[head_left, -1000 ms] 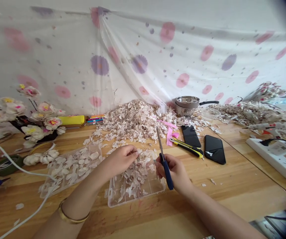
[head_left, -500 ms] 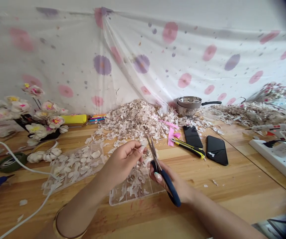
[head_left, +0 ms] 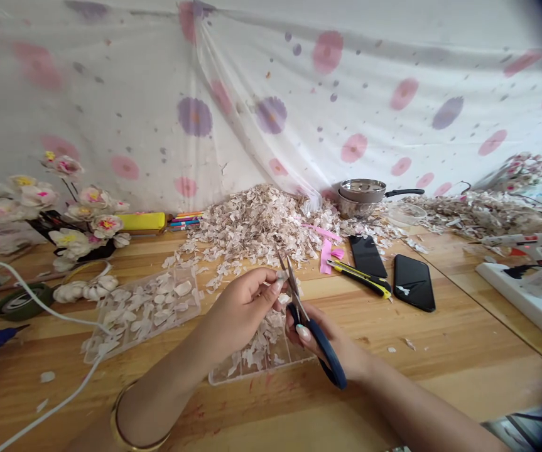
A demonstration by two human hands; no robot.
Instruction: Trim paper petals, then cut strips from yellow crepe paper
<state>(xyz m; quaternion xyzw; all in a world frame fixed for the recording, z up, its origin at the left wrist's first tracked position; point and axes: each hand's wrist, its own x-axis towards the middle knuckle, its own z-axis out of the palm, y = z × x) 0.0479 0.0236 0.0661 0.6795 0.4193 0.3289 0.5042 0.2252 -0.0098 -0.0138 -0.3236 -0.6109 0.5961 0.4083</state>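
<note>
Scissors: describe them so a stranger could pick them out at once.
Find the big pile of pale flakes below the flower-patterned sheet. Nearer the camera, the right hand holds the scissors. Unlike the yellow-and-black cutter lying nearby, they have dark-blue handles and metal blades, spread open.

Glue gun (head_left: 518,240) — near power strip (head_left: 532,311)

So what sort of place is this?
Probably a craft workspace: scissors in the right hand, a heap of pale petal-like flakes on a wooden table, and handmade-looking flowers.
</note>
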